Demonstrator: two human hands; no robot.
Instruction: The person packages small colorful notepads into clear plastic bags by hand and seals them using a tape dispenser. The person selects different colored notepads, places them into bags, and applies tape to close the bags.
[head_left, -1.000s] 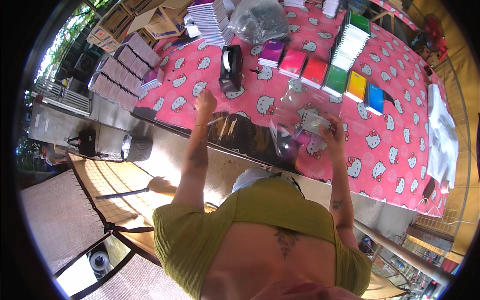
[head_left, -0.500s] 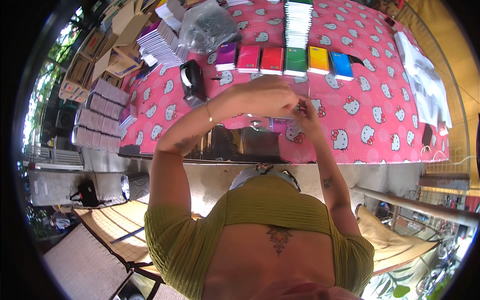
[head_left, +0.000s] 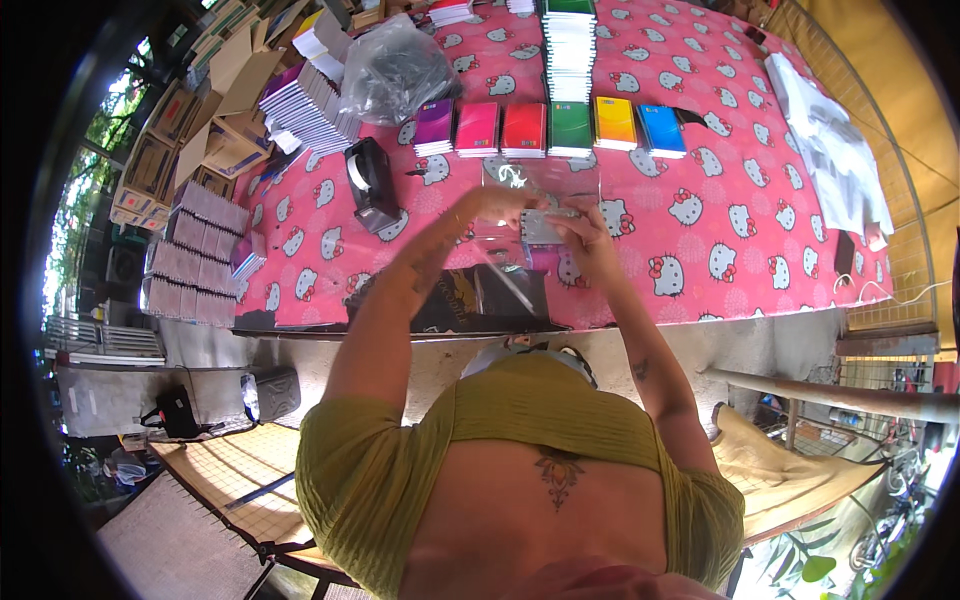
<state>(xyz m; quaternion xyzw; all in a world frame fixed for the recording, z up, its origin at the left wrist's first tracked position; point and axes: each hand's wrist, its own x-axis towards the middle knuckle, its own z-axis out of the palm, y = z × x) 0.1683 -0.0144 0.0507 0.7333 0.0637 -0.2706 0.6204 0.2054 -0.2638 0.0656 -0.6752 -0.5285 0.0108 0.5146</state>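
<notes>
My left hand (head_left: 507,203) and my right hand (head_left: 583,228) meet over the near middle of the table. Between them is a small whitish notebook (head_left: 541,231), partly covered by the fingers. A sheet of clear plastic (head_left: 572,182), perhaps a bag, spreads glossy just beyond it. The left fingers close on the plastic at the notebook's left side. On the other side, my right fingers and thumb grip the notebook's edge. Farther back stands a row of small notebooks, among them a red one (head_left: 524,130), a green one (head_left: 570,130) and a yellow one (head_left: 614,123).
A black tape dispenser (head_left: 370,185) stands left of the hands. Behind it are a grey plastic bag (head_left: 410,75) and stacked notebooks (head_left: 313,112). Cardboard boxes (head_left: 235,120) and more stacks (head_left: 195,260) line the left. White plastic sheets (head_left: 825,145) lie at the right edge.
My left hand has lowered and drawn left, uncovering the notebook and clear plastic. My right hand has shifted slightly left and down. The whole view has shifted a little.
</notes>
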